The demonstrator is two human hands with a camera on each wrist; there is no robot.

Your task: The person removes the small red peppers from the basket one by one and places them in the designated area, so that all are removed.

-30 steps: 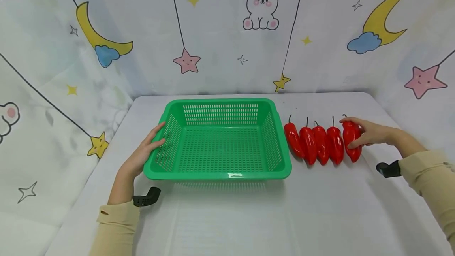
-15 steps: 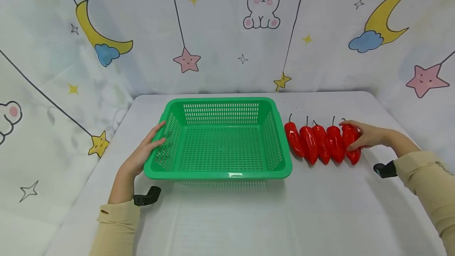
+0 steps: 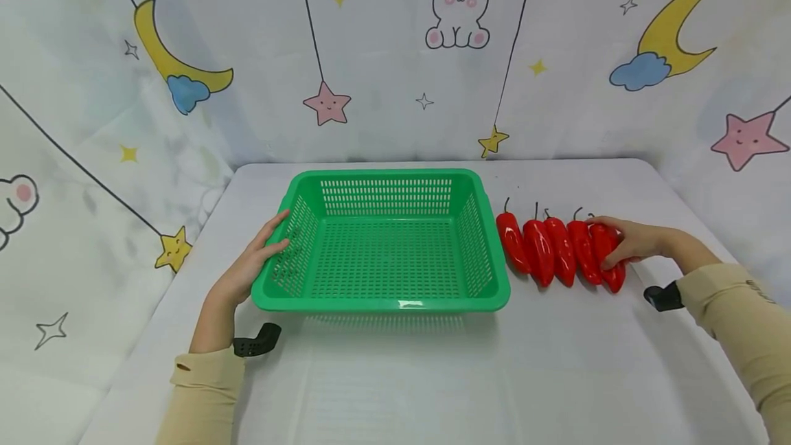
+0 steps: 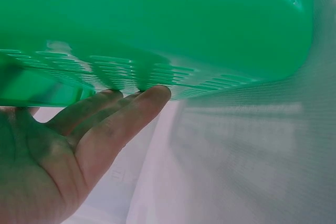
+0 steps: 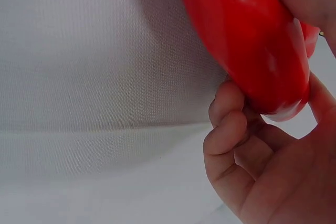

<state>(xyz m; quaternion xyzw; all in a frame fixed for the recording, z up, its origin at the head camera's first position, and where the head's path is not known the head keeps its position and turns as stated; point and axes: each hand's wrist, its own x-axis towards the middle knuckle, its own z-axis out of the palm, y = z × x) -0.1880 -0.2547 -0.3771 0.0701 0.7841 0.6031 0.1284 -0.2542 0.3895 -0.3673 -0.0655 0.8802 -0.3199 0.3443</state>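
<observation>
A green plastic basket (image 3: 383,305) with mesh walls stands on the white table. At its left rim is my left hand (image 3: 241,272), with thumb and a finger over the edge. Other fingers (image 4: 128,121) reach nearly straight beneath the rim to the slotted outer wall in the left wrist view. To the right of the basket lie several glossy red chili peppers (image 3: 539,253) side by side, stems pointing away. My right hand (image 3: 639,240) grips the rightmost chili pepper (image 5: 257,40), thumb on one side and curled fingers on the other. That pepper leans against its neighbour.
White tablecloth (image 3: 395,383) covers the table in front of the basket. A fabric backdrop (image 3: 383,53) printed with moons and stars rises behind the table and along both sides. A black wrist camera (image 3: 664,297) juts out below the right wrist.
My right hand has slid slightly left and nearer, pushing the rightmost chili pepper close against the one beside it, which has tilted a little. My left hand and the basket stay in place.
</observation>
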